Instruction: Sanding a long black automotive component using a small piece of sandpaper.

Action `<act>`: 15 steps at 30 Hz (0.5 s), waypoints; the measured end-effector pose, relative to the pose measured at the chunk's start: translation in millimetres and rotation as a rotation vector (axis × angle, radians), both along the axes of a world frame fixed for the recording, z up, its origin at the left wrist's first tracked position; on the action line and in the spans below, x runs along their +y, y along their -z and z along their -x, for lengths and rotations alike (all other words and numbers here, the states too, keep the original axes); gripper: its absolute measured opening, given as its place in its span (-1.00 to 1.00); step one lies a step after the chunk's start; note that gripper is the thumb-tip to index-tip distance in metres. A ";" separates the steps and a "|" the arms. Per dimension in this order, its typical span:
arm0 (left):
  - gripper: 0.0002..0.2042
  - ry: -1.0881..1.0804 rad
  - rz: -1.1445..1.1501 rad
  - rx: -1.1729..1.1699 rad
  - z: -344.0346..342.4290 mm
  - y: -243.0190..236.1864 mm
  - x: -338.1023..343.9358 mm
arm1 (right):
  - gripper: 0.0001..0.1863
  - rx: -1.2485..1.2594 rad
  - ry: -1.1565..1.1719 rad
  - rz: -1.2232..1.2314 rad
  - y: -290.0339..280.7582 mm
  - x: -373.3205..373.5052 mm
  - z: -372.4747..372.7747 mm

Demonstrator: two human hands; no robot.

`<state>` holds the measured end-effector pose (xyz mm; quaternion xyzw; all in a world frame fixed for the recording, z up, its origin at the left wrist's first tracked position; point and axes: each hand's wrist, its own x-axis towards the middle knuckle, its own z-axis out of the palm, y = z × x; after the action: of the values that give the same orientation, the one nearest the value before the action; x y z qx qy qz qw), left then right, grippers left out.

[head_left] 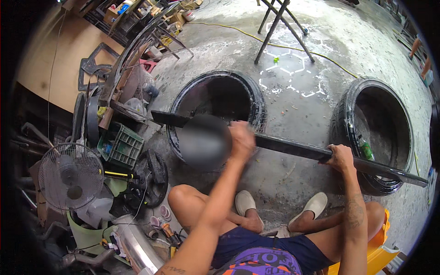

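Observation:
A long, glossy black bar lies at a slant in front of me, across two upright-open tires. My right hand is closed round the bar, right of its middle. Farther left along it, my left hand presses onto the bar with curled fingers, slightly smeared by motion. What those fingers hold, if anything, is hidden. Just left of that hand, a round blurred grey patch covers part of the bar and the left tire. The bar's right end passes over the right tire.
A green bottle lies inside the right tire. On my left are a standing fan, a green crate and a metal cylinder. Black stand legs rise beyond the tires, near a yellow cable. A yellow seat is beside my right leg.

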<state>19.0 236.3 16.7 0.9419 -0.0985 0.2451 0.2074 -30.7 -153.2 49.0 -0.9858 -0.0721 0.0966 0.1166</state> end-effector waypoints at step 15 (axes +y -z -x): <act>-0.88 -0.178 -0.086 -0.149 -9.7 -5.6 89.6 | -0.35 0.030 0.000 -0.018 -3.3 6.7 -3.9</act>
<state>28.6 325.9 22.3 0.9341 -0.0398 0.3276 0.1364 -26.7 -146.5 52.3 -0.9831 -0.0714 0.1109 0.1267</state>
